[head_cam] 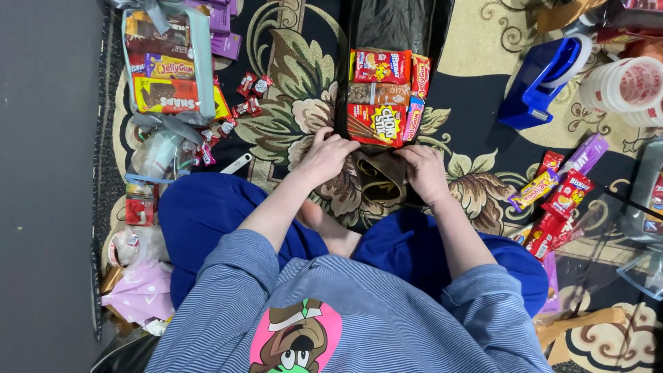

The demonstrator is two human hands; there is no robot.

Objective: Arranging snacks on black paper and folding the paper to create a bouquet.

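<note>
Both hands — left [324,155], right [425,173] — gripping black wrap [380,176] below snack stack [383,93].

1. Even, fairly bright indoor light falls from overhead; colours look saturated.
2. Shadows are soft and short under the hands [376,166].
3. Glare streaks the glossy black plastic sheet [390,21].
4. Edges bend slightly; focus is sharp throughout.

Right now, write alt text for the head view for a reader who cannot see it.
A seated person's left hand and right hand fold brown wrap at the near end of a row of snack packs on a patterned rug. More snacks lie right, a blue tape dispenser beyond.
</note>
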